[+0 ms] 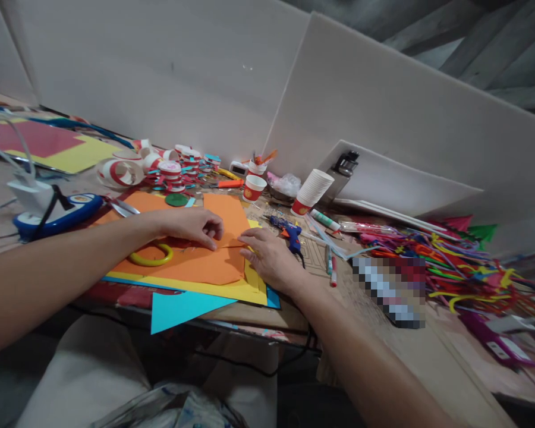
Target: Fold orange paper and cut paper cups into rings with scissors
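Observation:
An orange paper sheet (196,261) lies on yellow (232,290) and blue sheets at the table's near edge. My left hand (191,224) rests on the orange sheet with its fingers curled together and their tips pressed down. A thin dark line runs from those fingertips to my right hand (270,258); I cannot tell what the line is. My right hand lies flat on the sheet's right edge with its fingers stretched out. A yellow-green ring (151,257) sits on the orange sheet just below my left wrist.
A blue glue gun (289,230) lies right of my right hand, markers (330,264) beyond it. Paper cups (310,191), cut cup pieces (173,169), a pile of pipe cleaners (450,261) and a blue-white device (57,215) crowd the table. White boards wall the back.

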The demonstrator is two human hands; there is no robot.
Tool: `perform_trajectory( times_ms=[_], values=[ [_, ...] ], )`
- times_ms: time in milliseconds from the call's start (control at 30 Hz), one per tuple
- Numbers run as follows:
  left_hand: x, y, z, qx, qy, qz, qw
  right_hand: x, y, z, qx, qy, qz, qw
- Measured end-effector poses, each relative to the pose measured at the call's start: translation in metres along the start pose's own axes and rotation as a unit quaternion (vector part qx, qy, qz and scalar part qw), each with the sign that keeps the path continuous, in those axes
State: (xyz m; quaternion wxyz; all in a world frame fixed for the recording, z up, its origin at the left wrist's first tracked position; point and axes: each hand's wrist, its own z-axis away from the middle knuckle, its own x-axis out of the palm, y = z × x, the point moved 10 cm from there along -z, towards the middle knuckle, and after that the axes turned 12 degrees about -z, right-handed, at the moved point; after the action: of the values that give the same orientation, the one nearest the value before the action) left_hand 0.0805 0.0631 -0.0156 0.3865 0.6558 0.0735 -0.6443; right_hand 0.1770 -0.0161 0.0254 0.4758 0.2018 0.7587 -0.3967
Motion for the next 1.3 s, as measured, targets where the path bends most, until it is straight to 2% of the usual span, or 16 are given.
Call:
perform_trajectory(
  times_ms=[67,167,233,300,433,533,633,733,800,900,933,1000,1100,1300],
  values=[
    [0.0,-0.001,0.0,0.003,-0.001,0.006,1.0,0.006,-0.012,-0.001,-0.025,-0.016,-0.023,0.999],
    [0.002,-0.003,0.0,-0.002,-0.007,0.019,1.0,0.028,-0.023,-0.001,-0.034,-0.102,-0.051,0.993],
    [0.004,-0.004,0.0,-0.007,-0.013,0.028,1.0,0.037,-0.023,0.001,-0.028,-0.139,-0.059,0.988],
    [0.004,-0.006,0.0,-0.016,-0.016,0.026,0.999,0.038,-0.019,0.003,-0.029,-0.146,-0.07,0.986],
    [0.005,-0.007,-0.002,-0.022,-0.025,0.021,0.999,0.027,-0.005,0.009,-0.02,-0.135,-0.084,0.987],
    [0.005,-0.006,-0.002,-0.015,-0.034,0.031,0.999,0.013,0.009,0.013,0.03,-0.121,-0.092,0.988],
    [0.004,-0.003,0.002,0.001,-0.043,0.039,0.998,-0.007,0.025,0.015,0.087,-0.062,-0.084,0.991],
    [-0.003,0.001,0.007,0.013,-0.036,0.066,0.997,-0.024,0.026,0.012,0.068,0.021,-0.074,0.995],
    [-0.017,0.001,0.009,0.004,0.026,0.088,0.996,-0.022,0.019,0.009,0.023,0.038,-0.081,0.996],
    [-0.037,0.001,0.011,-0.004,0.137,0.077,0.988,-0.002,0.009,0.002,-0.016,-0.003,-0.093,0.996],
    [-0.036,0.004,0.01,0.004,0.143,0.059,0.988,0.004,0.008,0.001,-0.016,-0.016,-0.096,0.995],
    [-0.025,0.01,0.006,0.021,0.117,0.014,0.993,0.011,0.01,-0.003,-0.005,-0.019,-0.096,0.995],
    [-0.012,0.015,0.002,0.035,0.087,-0.032,0.995,0.011,0.017,-0.006,0.009,-0.005,-0.085,0.996],
    [-0.019,0.015,0.004,0.057,0.111,-0.025,0.992,0.01,0.029,-0.016,0.031,-0.021,-0.034,0.999]
  ],
)
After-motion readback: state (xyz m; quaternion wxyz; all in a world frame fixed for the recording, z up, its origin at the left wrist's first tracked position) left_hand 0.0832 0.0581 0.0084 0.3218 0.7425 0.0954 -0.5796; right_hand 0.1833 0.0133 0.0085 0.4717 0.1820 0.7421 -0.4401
